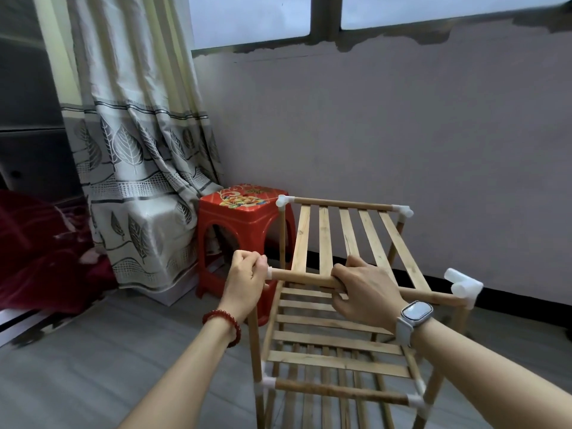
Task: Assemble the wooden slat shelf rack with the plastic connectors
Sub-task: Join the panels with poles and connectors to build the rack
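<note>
Two hands hold the near top rail of a wooden shelf rack (340, 305) standing on the grey floor (93, 366).

The left hand (246, 281) is curled around the white plastic connector (270, 273) at the left end of the rail (305, 277). The right hand (366, 294) wraps its fingers around the middle of the same rail. Another white connector (464, 286) sits on the right corner. The rack stands just beside a red stool (244, 224), near a curtain (139, 150) and the wall (402, 134).
</note>
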A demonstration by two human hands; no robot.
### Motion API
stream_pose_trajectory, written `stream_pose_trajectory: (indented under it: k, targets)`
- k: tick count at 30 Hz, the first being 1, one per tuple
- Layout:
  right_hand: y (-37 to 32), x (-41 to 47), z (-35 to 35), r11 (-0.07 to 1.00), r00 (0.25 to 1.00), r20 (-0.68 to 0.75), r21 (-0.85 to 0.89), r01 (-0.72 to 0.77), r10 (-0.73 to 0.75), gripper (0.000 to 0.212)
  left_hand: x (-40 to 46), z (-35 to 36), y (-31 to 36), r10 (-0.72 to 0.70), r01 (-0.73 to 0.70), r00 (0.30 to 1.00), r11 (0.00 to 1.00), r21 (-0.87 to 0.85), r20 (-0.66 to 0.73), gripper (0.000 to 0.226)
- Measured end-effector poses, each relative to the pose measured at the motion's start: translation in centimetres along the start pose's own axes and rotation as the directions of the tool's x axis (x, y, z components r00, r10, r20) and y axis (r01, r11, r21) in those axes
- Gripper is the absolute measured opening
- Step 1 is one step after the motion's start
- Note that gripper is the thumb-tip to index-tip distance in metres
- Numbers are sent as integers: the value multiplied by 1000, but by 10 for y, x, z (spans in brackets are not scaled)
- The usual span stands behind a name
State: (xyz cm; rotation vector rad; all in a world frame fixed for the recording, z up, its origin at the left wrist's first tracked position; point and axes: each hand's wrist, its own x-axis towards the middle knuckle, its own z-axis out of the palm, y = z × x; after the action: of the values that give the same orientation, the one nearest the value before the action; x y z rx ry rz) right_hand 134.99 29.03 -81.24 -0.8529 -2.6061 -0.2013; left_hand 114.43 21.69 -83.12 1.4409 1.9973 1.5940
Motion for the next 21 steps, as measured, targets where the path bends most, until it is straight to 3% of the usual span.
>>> stream_pose_trajectory:
  k: [3, 5, 9, 13, 21]
  targets:
    - [1, -2, 5, 994, 999, -38, -108, 32, -36, 38, -8, 4, 0, -144, 129, 987, 974, -184, -68, 11]
    - [-5, -1, 12, 987, 986, -161, -160, 11, -37, 46, -7, 8, -3, -182, 156, 979, 958, -240, -91, 21]
    - [-29, 11, 25, 963, 946, -287, -260, 72, -148, 36, -3, 17, -7, -180, 152, 974, 971, -184, -140, 29]
    - [-36, 22, 31, 973, 920, -349, -202, 111, -177, 31, -2, 11, -12, -200, 172, 974, 958, -227, -106, 37]
    - [-32, 20, 33, 978, 876, -435, -89, 188, -208, 35, -11, 11, -8, -69, 73, 997, 965, -250, 24, 47]
